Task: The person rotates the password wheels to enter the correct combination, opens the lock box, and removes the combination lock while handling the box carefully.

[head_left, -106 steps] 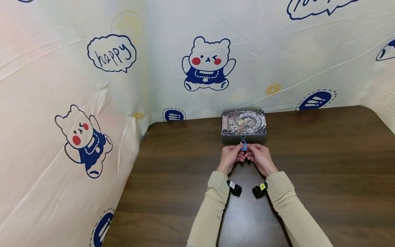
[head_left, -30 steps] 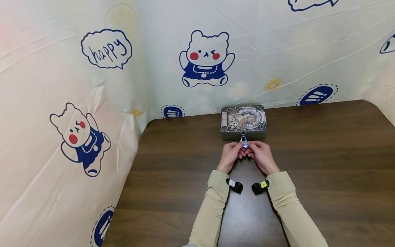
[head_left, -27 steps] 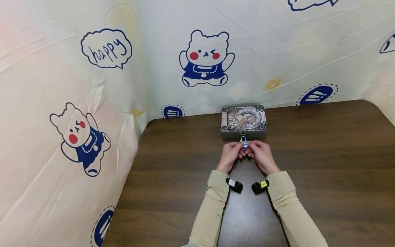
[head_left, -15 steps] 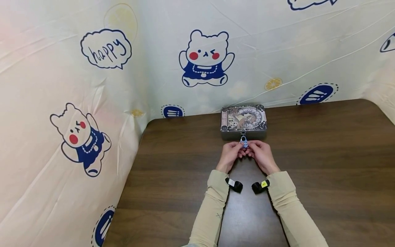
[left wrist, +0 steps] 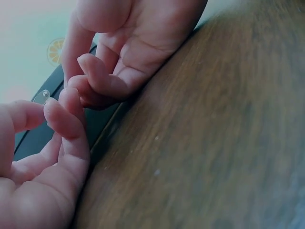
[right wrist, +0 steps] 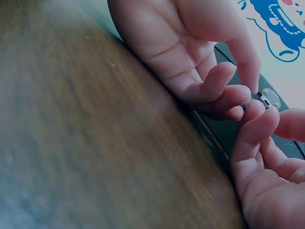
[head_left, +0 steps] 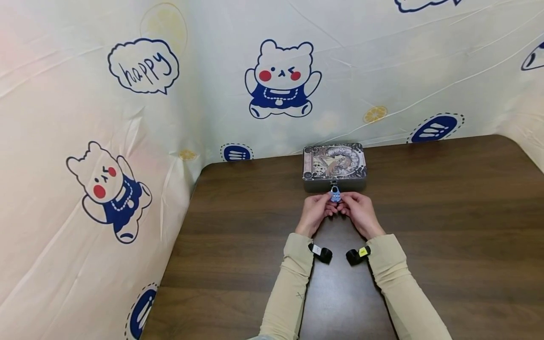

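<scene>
A small blue padlock with a row of number dials hangs by its shackle at the latch on the front of a tin box. My left hand pinches the padlock's left side between thumb and fingers. From the other side my right hand pinches its right edge. The fingertips of both hands meet below it. In the left wrist view, curled fingers cover the lock, with a metal latch plate showing behind them. The right wrist view shows the latch just past the fingertips.
The box, with an ornate printed lid, sits at the back edge of a dark wooden table. Behind and to the left hangs a pale curtain printed with bears. A small black camera is strapped at each sleeve cuff.
Both hands keep their hold on the padlock. Its face was bright with glare a second ago and now shows blue with the dials visible. The box has stayed on the table.
</scene>
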`<action>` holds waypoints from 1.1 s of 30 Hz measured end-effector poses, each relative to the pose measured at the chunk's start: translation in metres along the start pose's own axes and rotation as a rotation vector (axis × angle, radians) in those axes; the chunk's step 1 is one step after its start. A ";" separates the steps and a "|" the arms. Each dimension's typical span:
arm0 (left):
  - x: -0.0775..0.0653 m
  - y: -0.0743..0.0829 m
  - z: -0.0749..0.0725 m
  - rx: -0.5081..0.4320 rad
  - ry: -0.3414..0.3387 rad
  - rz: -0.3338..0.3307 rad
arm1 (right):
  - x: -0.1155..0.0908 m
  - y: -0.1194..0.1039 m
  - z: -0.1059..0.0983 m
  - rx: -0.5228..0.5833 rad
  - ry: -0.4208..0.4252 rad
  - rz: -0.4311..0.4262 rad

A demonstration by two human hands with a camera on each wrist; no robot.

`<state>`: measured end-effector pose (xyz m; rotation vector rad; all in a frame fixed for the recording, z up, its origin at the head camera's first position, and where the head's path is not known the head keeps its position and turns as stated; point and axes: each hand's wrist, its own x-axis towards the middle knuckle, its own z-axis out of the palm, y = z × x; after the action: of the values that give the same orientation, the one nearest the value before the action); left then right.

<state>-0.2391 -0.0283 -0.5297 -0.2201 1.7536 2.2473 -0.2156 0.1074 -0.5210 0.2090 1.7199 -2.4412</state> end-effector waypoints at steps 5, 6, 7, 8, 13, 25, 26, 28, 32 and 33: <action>-0.002 0.001 0.001 0.040 0.003 0.016 | 0.000 0.000 0.000 -0.011 -0.002 0.005; -0.002 0.001 0.001 0.050 0.000 0.021 | 0.000 0.000 0.000 -0.013 -0.003 0.006; -0.002 0.001 0.001 0.060 -0.004 0.026 | 0.000 0.000 0.000 -0.017 -0.003 0.004; -0.001 0.001 0.001 0.068 -0.007 0.029 | 0.000 0.000 0.000 -0.020 -0.003 0.004; 0.000 -0.001 0.001 0.087 -0.011 0.049 | 0.001 0.000 -0.001 -0.027 0.003 0.001; 0.002 -0.004 0.003 0.117 0.001 0.079 | 0.002 0.002 -0.001 -0.039 0.017 0.001; 0.002 -0.004 0.003 0.115 0.002 0.078 | 0.002 0.002 -0.001 -0.041 0.012 0.000; 0.001 -0.004 0.003 0.110 0.004 0.075 | 0.001 0.001 -0.001 -0.042 0.013 0.002; 0.001 -0.004 0.003 0.109 0.011 0.068 | 0.001 0.000 -0.001 -0.046 0.010 0.007; 0.002 -0.004 0.003 0.111 0.012 0.065 | 0.001 0.000 -0.001 -0.044 0.012 0.008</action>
<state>-0.2393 -0.0243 -0.5331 -0.1556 1.9119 2.1879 -0.2162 0.1079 -0.5213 0.2258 1.7720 -2.3983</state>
